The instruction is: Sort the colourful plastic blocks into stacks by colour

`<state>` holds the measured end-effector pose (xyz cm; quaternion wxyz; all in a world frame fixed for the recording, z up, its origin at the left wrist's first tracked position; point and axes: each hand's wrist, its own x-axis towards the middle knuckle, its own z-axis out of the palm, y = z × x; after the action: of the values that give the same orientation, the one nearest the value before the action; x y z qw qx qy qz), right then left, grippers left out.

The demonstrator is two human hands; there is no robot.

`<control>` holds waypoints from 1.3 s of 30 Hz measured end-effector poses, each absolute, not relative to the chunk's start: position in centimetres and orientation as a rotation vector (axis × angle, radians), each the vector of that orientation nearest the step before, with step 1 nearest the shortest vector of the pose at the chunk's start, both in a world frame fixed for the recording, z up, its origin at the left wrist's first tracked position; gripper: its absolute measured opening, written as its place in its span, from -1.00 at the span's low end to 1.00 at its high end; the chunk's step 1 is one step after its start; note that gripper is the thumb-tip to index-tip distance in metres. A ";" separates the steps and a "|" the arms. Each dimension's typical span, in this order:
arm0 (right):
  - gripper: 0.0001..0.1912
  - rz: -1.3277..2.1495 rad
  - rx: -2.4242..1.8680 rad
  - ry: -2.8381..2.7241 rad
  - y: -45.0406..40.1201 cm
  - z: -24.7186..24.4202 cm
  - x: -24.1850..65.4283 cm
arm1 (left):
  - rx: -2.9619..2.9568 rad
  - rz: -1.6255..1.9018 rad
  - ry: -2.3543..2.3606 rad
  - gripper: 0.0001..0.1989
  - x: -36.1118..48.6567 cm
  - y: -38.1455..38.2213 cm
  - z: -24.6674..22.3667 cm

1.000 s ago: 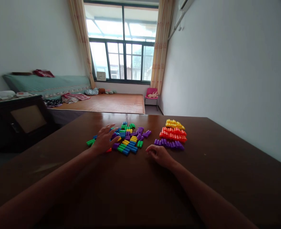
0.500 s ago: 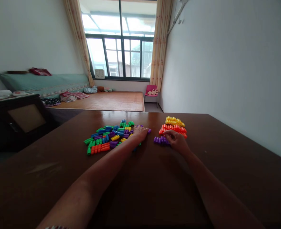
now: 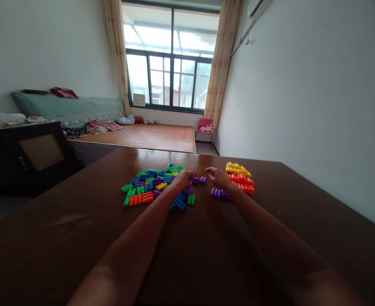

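My left hand is at the right side of a mixed spread of small plastic building blocks, green, blue, orange, yellow and purple. Its fingers curl down around a purple block; the fingertips are partly hidden. Just right of it a short purple block lies on the table. My right hand hovers beyond that block, fingers pointing left and slightly apart, holding nothing visible. Beneath its wrist runs a row of purple blocks. Orange blocks are grouped behind the right forearm, with yellow blocks beyond them.
All the blocks lie on a dark brown table. Blue blocks and a green pair sit beside the left forearm. Past the table stand a mat-covered bed, a pink chair and a dark cabinet.
My right hand has left the purple row and moved left and away from me, toward the left hand. The left hand's fingers have curled in more. The view has shifted slightly.
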<state>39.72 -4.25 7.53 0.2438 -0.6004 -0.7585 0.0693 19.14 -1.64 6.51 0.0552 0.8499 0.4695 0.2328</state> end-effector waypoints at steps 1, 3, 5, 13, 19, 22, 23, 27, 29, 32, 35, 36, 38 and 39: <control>-0.65 0.161 -1.725 -2.134 -3.1 7.6 39.0 | 2.550 0.714 1.454 -0.69 19.0 -1.4 6.3; -0.65 0.143 -1.842 -2.213 -1.3 7.3 37.6 | 2.516 0.705 1.493 -0.71 18.8 -0.9 6.0; -0.72 0.164 -1.886 -2.234 -0.4 6.7 36.7 | 2.520 0.705 1.491 -0.69 18.8 -0.7 5.8; -0.75 0.200 -1.735 -2.011 -4.6 8.9 41.2 | 2.680 0.588 1.386 -0.63 20.1 -1.2 5.3; -0.64 0.361 -1.517 -1.747 -10.1 6.8 47.9 | 2.697 0.368 1.547 -0.65 21.8 -1.6 5.2; -0.60 0.390 -1.514 -1.641 -11.3 5.2 50.3 | 2.695 0.350 1.566 -0.74 22.0 -2.0 6.1; -0.59 0.411 -1.512 -1.607 -11.5 4.9 50.9 | 2.696 0.347 1.566 -0.76 22.1 -2.1 6.5; -0.53 0.435 -1.520 -1.466 -11.9 5.0 52.7 | 2.722 0.419 1.487 -0.76 22.8 -2.2 7.8; -0.53 0.431 -1.528 -1.410 -11.9 5.2 53.2 | 2.693 0.554 1.293 -0.70 23.7 -2.2 8.0; -0.54 0.494 -1.539 -1.383 -12.1 5.3 53.6 | 2.576 0.665 0.993 -0.61 25.2 -2.3 7.3; -0.58 0.633 -1.561 -1.456 -12.3 5.2 53.7 | 2.507 0.603 0.865 -0.60 25.9 -2.5 6.0; -0.59 0.658 -1.561 -1.499 -12.3 5.1 53.7 | 2.489 0.587 0.845 -0.59 26.0 -2.6 5.5; -0.60 0.651 -1.543 -1.601 -12.3 4.9 53.4 | 2.465 0.576 0.850 -0.58 25.9 -2.7 4.7; -0.61 0.624 -1.532 -1.667 -12.2 4.8 53.2 | 2.455 0.582 0.868 -0.58 25.9 -2.6 4.4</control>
<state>53.15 -12.18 4.84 0.3862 -0.6017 -0.6548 0.2449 25.91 -2.64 4.40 0.2345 0.8945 0.3162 0.2119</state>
